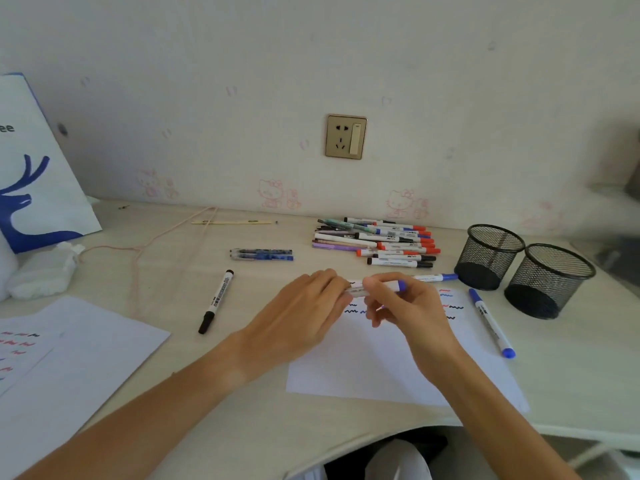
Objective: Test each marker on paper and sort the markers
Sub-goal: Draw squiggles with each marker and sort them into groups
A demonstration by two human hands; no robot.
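Over the white test sheet, both hands hold one blue-ended marker level. My left hand grips its left end; my right hand pinches the barrel near the blue end. Wavy black, blue and red test marks show on the sheet's far edge. A pile of red, blue, black and purple markers lies behind. Loose blue markers lie at the sheet's right edge and just behind my right hand. A black marker lies to the left.
Two empty black mesh cups stand at the right. Two blue pens lie mid-desk. A second sheet with marks lies at the left, with a paper bag, a pink cord and a pencil-like stick behind.
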